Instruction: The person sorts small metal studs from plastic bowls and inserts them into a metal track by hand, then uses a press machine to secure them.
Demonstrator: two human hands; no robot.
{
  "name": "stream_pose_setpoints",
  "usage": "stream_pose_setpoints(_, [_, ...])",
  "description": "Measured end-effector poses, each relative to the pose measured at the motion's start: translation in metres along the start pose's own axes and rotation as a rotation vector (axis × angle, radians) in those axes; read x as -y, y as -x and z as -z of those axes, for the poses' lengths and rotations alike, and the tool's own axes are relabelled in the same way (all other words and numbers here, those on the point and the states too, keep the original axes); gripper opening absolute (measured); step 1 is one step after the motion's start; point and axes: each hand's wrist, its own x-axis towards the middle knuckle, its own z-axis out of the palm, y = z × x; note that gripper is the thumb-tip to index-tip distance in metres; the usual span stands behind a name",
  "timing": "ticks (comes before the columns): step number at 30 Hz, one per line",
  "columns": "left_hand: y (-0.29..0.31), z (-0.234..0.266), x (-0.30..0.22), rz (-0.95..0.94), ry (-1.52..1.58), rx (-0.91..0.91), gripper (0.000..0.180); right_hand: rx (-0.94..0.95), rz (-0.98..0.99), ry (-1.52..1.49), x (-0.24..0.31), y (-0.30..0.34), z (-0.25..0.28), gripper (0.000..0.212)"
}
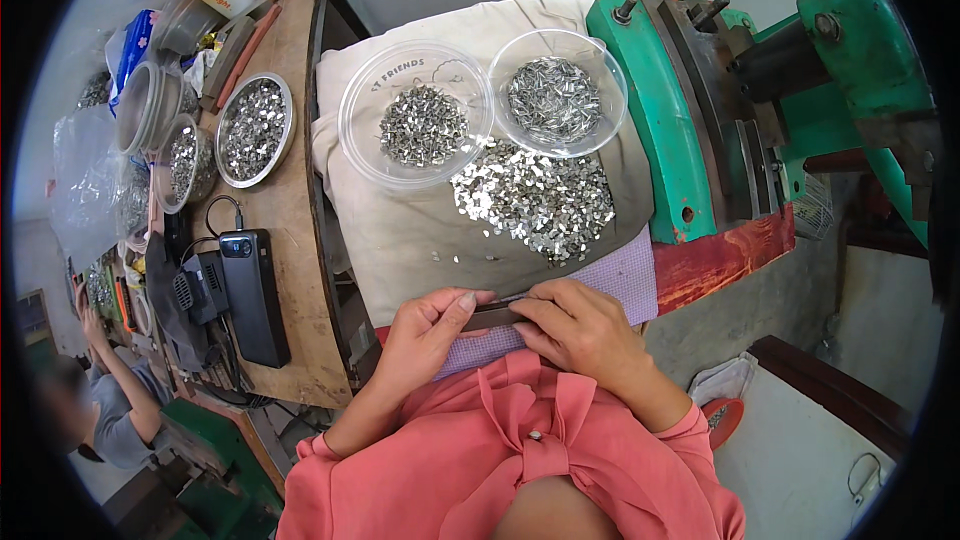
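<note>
My left hand (432, 324) pinches one end of a dark flat metal bar (491, 318), its thumb lying along the top. The other end is gripped by my right hand (582, 326), with its fingers bent over it. The bar lies level at the near edge of the cloth-covered surface. Beyond it spreads a loose pile of small shiny metal pieces (540, 202). Behind the pile stand a clear round tub (358, 155) of small metal parts and a clear bowl (612, 90) of thin metal pins, their rims close together.
A green machine press (660, 140) stands at the right. The wooden table (305, 270) at the left holds a metal dish (287, 120) of metal pieces, a black power bank (256, 300) with cables, and several plastic tubs. Another person's arm (130, 380) shows at far left.
</note>
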Motion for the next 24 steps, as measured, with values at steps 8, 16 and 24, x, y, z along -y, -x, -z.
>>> stream_pose_setpoints(8, [-0.005,0.000,-0.004,0.058,0.096,0.016,0.051,-0.017,0.002,-0.072,-0.010,0.006,0.008,0.032])
stream_pose_setpoints(16, [-0.006,0.003,-0.005,0.063,0.120,0.034,0.053,0.083,0.013,-0.038,-0.008,-0.001,0.016,0.032])
stream_pose_setpoints(24, [-0.007,0.004,-0.003,0.058,0.115,0.028,0.054,-0.096,-0.189,-0.001,-0.025,0.025,0.049,0.029])
